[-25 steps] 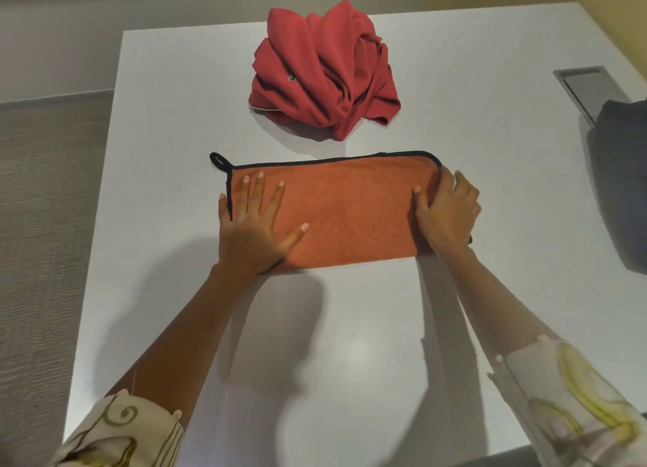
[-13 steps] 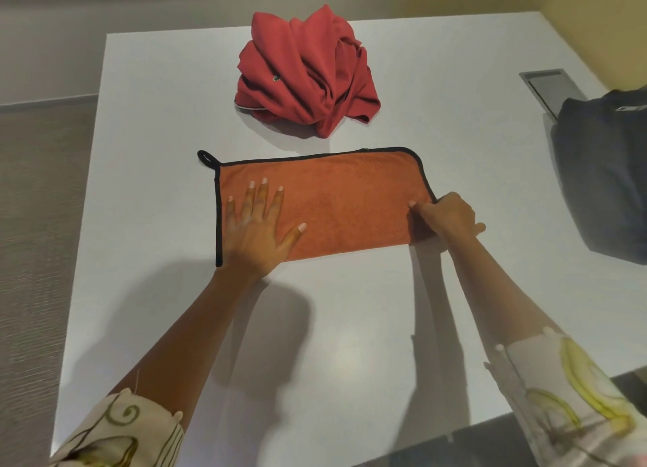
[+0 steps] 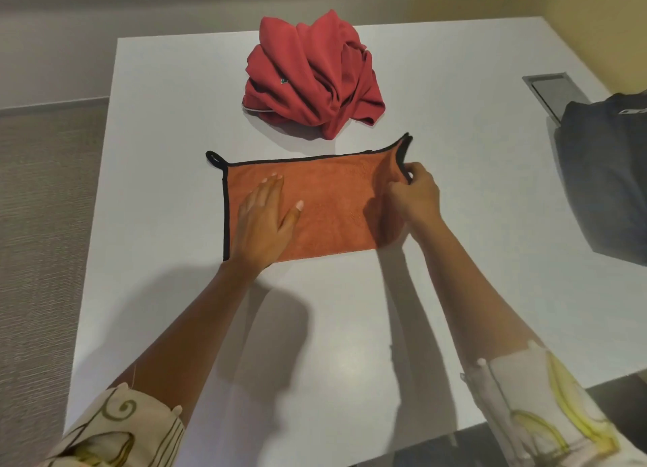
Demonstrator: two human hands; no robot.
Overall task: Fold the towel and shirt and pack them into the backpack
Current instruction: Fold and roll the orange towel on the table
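Surface: white tabletop (image 3: 455, 221) beside grey carpet, carrying all the task's things.
Towel: orange microfibre towel (image 3: 332, 200) with black piping and a hanging loop lies near the middle of the tabletop, already doubled into a long rectangle.
Left hand: left hand (image 3: 266, 218) lies flat on the towel's left half, fingers (image 3: 266, 193) straight and close together, probably pinning the cloth so it cannot slide.
Right hand: right hand (image 3: 416, 195) has its fingers clamped on the piping of the towel's right edge and holds that end off the tabletop, apparently to fold it leftward.
Shirt: crumpled red shirt (image 3: 311, 78) sits heaped just beyond the towel, not yet folded.
Backpack: dark grey fabric backpack (image 3: 605, 172) rests at the tabletop's right edge, well apart from the towel, handy for packing.
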